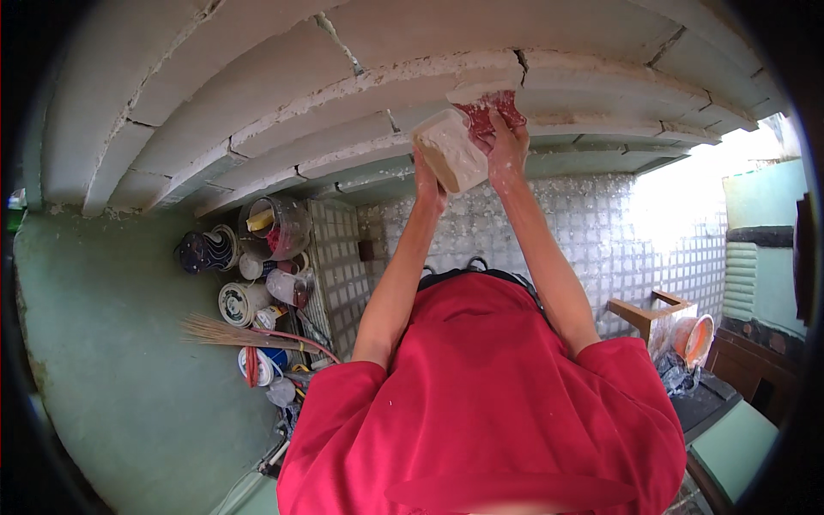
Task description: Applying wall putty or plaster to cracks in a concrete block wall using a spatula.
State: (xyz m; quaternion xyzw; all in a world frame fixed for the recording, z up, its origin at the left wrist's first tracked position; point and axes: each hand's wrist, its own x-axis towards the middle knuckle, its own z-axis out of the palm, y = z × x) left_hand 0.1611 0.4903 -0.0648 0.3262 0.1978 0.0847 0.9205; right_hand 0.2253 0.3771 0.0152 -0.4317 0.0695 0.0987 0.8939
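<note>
Left hand grips a tub smeared with white paste beneath pale panels; right hand grasps a red scraper beside it. Print on a white bucket is too small to read.

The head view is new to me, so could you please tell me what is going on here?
A person in a red shirt has both arms raised beneath pale beams. The left hand holds a pale tub of white paste. The right hand holds a white-smeared red tool, apparently a spreader, close by the tub. Buckets and a broom are at the left.
</note>
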